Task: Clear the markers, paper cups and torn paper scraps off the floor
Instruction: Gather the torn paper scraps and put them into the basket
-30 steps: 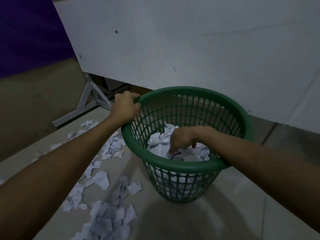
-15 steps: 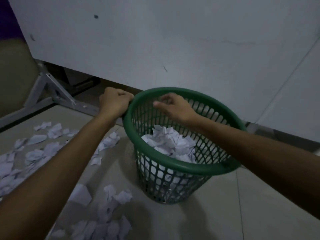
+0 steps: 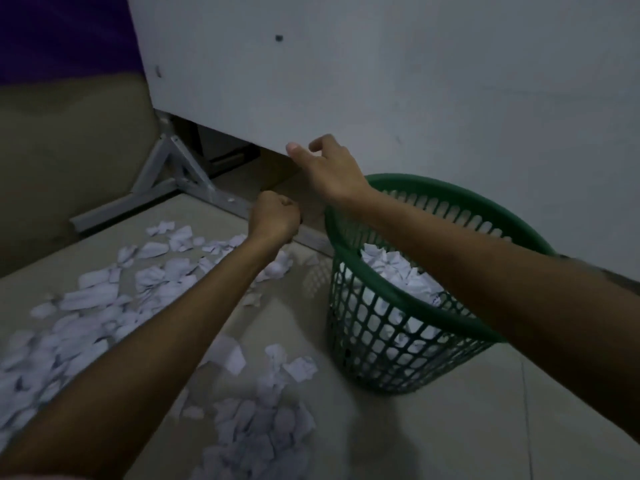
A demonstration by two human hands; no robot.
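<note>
The green plastic basket (image 3: 398,327) stood upright on the tiled floor (image 3: 450,427), close to the foot of a pale grey panel (image 3: 381,81). It was heaped inside with crumpled white paper (image 3: 398,271). Both bare forearms reached forward across it. The left hand (image 3: 275,216) was balled into a tight fist just left of the basket's rim, apart from it, and I could see nothing held in it. The right hand (image 3: 325,168) hung above the far left edge of the rim, in front of the panel's lower edge, fingers loosely spread and slightly bent, thumb out, gripping nothing. Torn paper scraps (image 3: 104,306) lay thick over the floor to the left of the basket, running under the left arm, with another cluster (image 3: 263,427) nearer my feet. A grey metal stand leg (image 3: 166,181) braced the panel at the back left. I saw 0 markers or cups from where I stood.
</note>
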